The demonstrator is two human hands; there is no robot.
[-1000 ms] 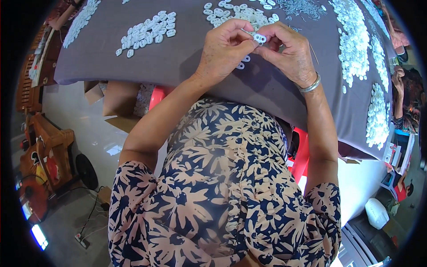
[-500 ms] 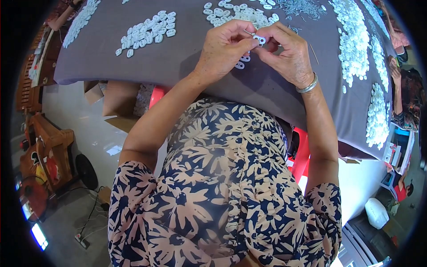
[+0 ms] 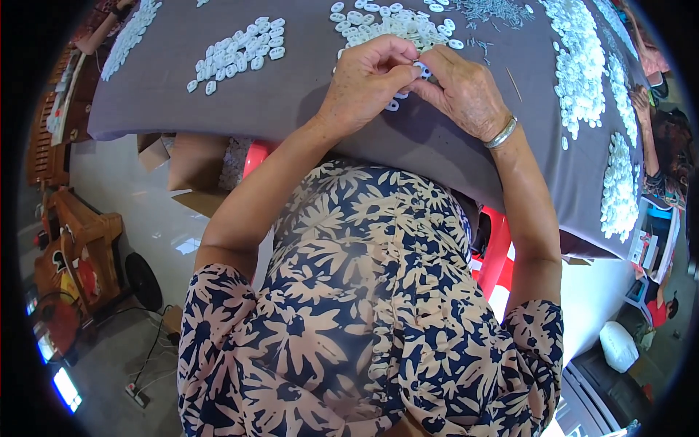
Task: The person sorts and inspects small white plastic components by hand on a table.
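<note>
Between the fingertips of my two hands is a small white oval plastic piece with two dark holes (image 3: 422, 71). My left hand (image 3: 368, 86) pinches it from the left with thumb and forefinger. From the right, my right hand (image 3: 466, 89), with a silver bangle at the wrist, closes on it too; its fingers hide most of the piece. Under the hands a few similar white pieces (image 3: 392, 105) lie on the grey cloth. Just beyond spreads a heap of white oval pieces (image 3: 400, 28).
A grey-clothed table (image 3: 306, 109) bears another white group (image 3: 240, 51) at left and long piles (image 3: 579, 65) at right. Small grey metal pins (image 3: 491, 13) lie at the back, a thin stick (image 3: 514, 84) nearer. Other people sit around. A red chair (image 3: 491, 251) is under the table edge.
My right hand has turned inward and leftward, its fingers now covering more of the white piece. My left hand stays nearly in place, still pinching.
</note>
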